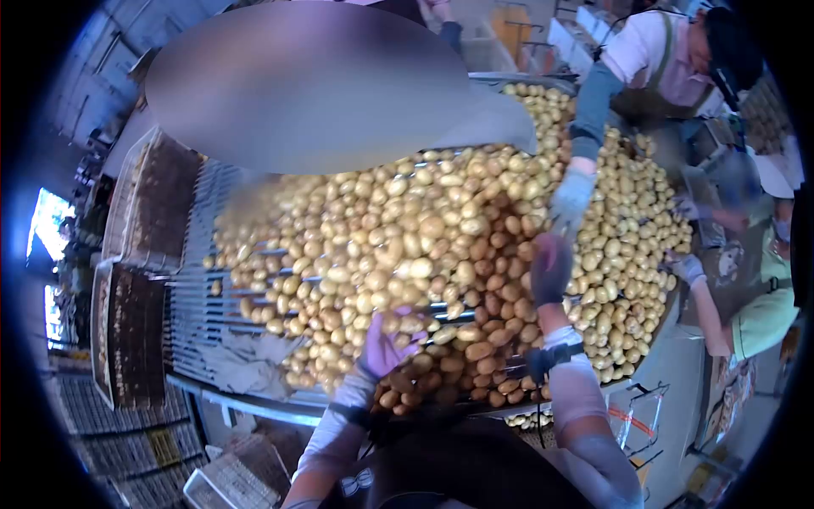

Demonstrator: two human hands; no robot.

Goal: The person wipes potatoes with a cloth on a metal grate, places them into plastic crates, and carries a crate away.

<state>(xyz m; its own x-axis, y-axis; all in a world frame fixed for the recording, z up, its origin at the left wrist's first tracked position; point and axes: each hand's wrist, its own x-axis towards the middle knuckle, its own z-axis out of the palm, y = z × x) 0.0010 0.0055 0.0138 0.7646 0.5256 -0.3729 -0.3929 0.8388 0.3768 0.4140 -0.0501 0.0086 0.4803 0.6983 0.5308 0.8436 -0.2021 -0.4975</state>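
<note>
Far left of frame: dark crates (pixel 140 331) stand on edge against the table (pixel 191 297), whose bare roller bars show there. A crumpled pale cloth (pixel 246 360) lies on the bars at lower left.

Left hand (pixel 383 349), purple glove, pale sleeve: the forearm rises from the bottom centre and the hand is tipped up into the near edge of the heap. Its fingers (pixel 405 338) are loosely spread and half buried. A potato lies against them, but I cannot tell whether they are clamped on it.

Potatoes (pixel 424 229): small, rounded, yellow to tan and dusty. They are heaped thick across the middle of the table, from centre frame to upper right, and thin out to single ones on the bars at left. They lie under and around both hands.

Right hand (pixel 549 270), darker purple glove, blurred: the arm reaches up from lower right with the back of the hand to the camera. Its fingers (pixel 547 250) are stretched out close together, flat above the heap, closed on nothing. Potatoes lie just beneath and beyond the tips.

Just above it, a co-worker's hand (pixel 570 201) in a grey glove comes down from upper right onto the heap. At the right edge, another person's gloved hand (pixel 688 268) rests at the table rim.
</note>
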